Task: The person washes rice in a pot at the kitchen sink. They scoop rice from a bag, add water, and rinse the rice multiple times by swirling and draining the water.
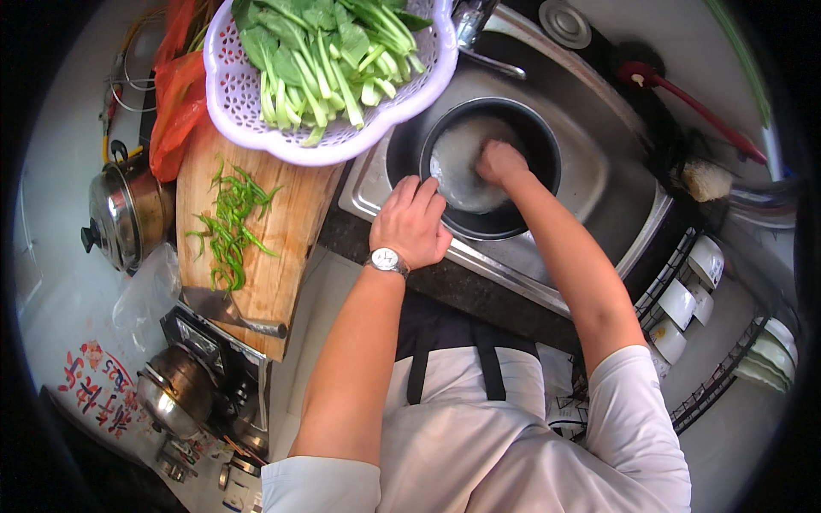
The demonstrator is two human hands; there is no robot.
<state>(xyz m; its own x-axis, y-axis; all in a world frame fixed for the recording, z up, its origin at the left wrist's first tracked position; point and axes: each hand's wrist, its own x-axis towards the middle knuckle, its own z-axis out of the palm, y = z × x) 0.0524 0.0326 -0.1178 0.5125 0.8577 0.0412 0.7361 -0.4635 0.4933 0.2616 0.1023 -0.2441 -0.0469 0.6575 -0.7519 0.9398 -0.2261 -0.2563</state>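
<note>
A dark round pot (551, 151) with cloudy water (467, 160) stands in the stainless steel sink (587, 183). My left hand (410, 221), with a watch at the wrist, grips the pot's near left rim. Inside the pot, my right hand (502, 161) is partly in the water; its fingers are hidden, and whether they hold anything cannot be told. Above and left of the pot, a lilac plastic basket (295, 151) holds leafy greens (321, 58). Sliced green peppers (231, 221) lie on a wooden cutting board (288, 186), with a cleaver (218, 306) across its near end.
Left of the board are a lidded steel pot (118, 205), a red plastic bag (176, 115) and a clear bag (154, 288). Another steel pot (173, 391) is at the lower left. Bowls (677, 304) stand in a rack at right, near a red-handled utensil (702, 115).
</note>
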